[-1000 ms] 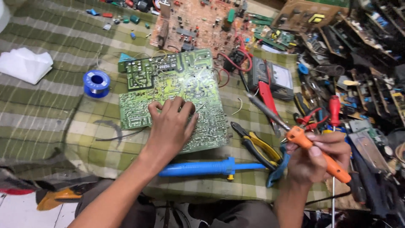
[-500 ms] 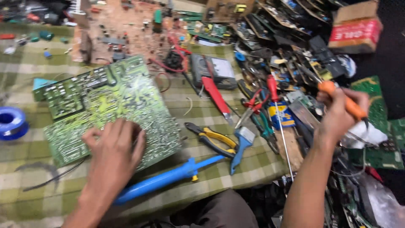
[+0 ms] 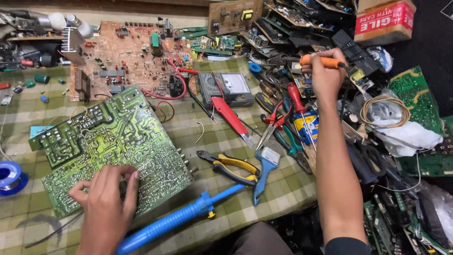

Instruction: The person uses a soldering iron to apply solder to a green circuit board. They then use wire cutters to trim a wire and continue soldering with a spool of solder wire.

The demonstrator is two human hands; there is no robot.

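Observation:
My left hand rests with spread fingers on the near edge of a large green circuit board lying solder side up on the checked cloth. My right hand is stretched far to the right, over a heap of tools and boards, and grips the orange handle of a soldering iron. The iron's tip is hidden behind my fingers. A blue desoldering pump lies on the cloth just right of my left hand.
A brown circuit board lies behind the green one. A grey multimeter, a red-handled screwdriver, yellow-handled pliers, a blue brush and a blue solder spool lie around. Scrap boards pile at the right.
My right hand has carried the soldering iron away from the board, up and to the right over the tool heap. My left hand stays on the green board.

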